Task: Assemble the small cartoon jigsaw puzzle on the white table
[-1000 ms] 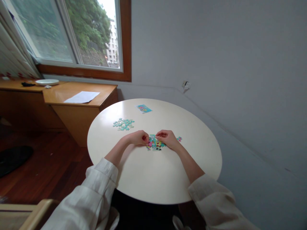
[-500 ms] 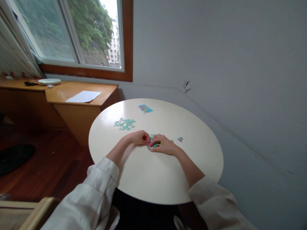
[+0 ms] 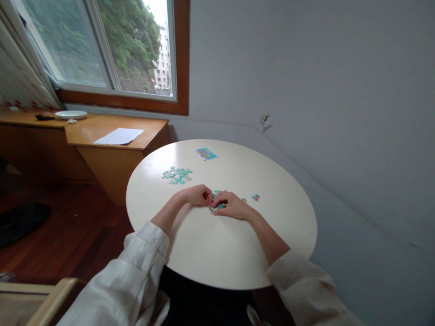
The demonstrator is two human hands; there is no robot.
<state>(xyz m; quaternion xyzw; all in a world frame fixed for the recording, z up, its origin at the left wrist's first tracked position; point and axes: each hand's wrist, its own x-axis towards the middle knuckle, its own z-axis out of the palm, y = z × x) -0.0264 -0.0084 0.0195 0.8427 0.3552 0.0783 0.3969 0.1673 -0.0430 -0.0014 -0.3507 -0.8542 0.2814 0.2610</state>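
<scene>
At the left of the frame, a white paper (image 3: 118, 136) lies on a wooden desk (image 3: 79, 134). Left of centre, loose puzzle pieces (image 3: 177, 175) form a pile on the round table (image 3: 217, 253). Then comes the left hand (image 3: 197, 195), its fingers curled, the tips at the partly joined puzzle (image 3: 222, 206) in the centre; whether they hold a piece, I cannot tell. The right hand (image 3: 235, 207) covers the puzzle's right part, thumb and forefinger apart, its grip also unclear. Further right lies a small cluster (image 3: 255, 198)

Loose off-white left sleeve (image 3: 118, 276), matching right sleeve (image 3: 302, 285), creased fabric, wide cuffs (image 3: 152, 233), bare left hand (image 3: 198, 195), bare right hand (image 3: 234, 206)
</scene>
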